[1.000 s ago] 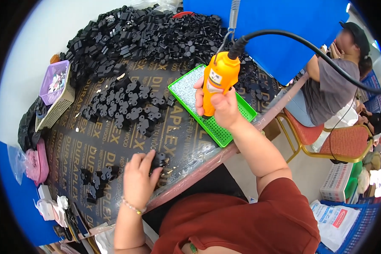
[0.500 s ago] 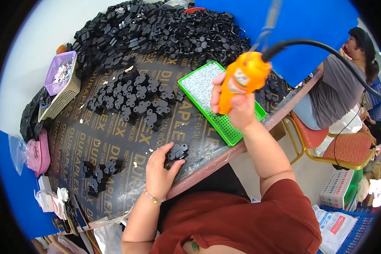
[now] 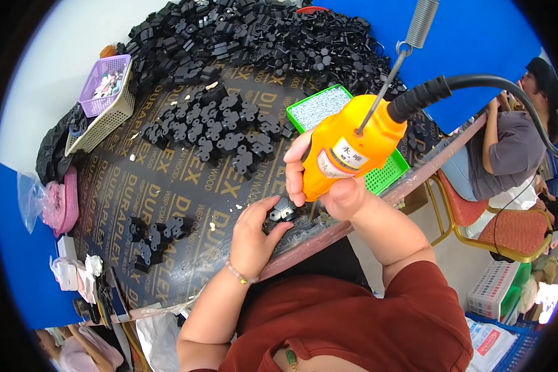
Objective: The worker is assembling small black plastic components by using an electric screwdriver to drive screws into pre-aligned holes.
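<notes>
An orange electric screwdriver (image 3: 378, 139) hangs from a metal spring, and my right hand (image 3: 344, 197) is wrapped round its lower body. Its tip is hidden behind that hand, close to a small black plastic part (image 3: 283, 211) with a lobed shape. My left hand (image 3: 253, 232) grips this part between thumb and fingers, low on the table near the front edge. Partly behind the screwdriver lies a green tray (image 3: 387, 173), its far section filled with small silvery pieces that look like screws.
A large heap of black plastic parts (image 3: 229, 43) covers the table's far side. Grouped black parts (image 3: 211, 127) lie in the middle, with a smaller cluster (image 3: 152, 242) at left. A purple basket (image 3: 105, 87) stands far left. A seated person (image 3: 508, 149) is at right, beside chairs.
My right hand has brought the screwdriver down and left, toward the part in my left hand. The spring is now more fully in view, and the whole view has shifted somewhat.
</notes>
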Demonstrator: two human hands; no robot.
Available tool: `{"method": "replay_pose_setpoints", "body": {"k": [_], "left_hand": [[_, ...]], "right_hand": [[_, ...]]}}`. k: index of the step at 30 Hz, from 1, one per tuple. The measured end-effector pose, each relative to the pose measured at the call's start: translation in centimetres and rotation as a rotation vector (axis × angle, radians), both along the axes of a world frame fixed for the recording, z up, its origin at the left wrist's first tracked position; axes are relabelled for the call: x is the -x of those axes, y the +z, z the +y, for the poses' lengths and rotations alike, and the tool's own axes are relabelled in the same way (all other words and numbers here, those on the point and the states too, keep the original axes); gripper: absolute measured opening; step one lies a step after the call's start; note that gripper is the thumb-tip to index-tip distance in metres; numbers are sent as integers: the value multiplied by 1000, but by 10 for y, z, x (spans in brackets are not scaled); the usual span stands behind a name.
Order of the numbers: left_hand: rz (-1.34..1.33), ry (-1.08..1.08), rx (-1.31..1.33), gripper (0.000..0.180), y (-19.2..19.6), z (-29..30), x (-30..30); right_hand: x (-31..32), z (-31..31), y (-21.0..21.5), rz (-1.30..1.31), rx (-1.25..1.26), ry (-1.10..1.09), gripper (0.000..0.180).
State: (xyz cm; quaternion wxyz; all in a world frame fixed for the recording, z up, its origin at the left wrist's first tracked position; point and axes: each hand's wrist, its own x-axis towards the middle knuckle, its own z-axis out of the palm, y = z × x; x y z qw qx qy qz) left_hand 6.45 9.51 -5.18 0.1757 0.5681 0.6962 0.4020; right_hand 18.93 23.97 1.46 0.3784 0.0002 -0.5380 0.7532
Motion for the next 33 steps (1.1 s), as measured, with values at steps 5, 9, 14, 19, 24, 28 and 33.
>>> {"method": "replay_pose_setpoints", "body": {"k": [5, 9, 14, 19, 24, 28, 33], "left_hand": [[9, -3, 5, 51, 0, 0, 2], [55, 7, -49, 47, -4, 0, 2], [21, -17, -25, 49, 0, -1, 1], [49, -16, -48, 48, 0, 0, 0], [50, -35, -35, 49, -1, -2, -3], [73, 29, -49, 51, -3, -1, 0], [108, 86, -21, 51, -1, 0, 4]], "right_hand": [[5, 4, -11, -74, 18, 104, 69], [11, 2, -21, 24, -53, 91, 53], [12, -1, -24, 22, -80, -5, 58], [13, -2, -20, 9, -85, -7, 49], [-3, 7, -5, 3, -57, 97, 67], [-21, 34, 12, 36, -149, -120, 76], [-30, 63, -5, -57, -210, -245, 59]]}}
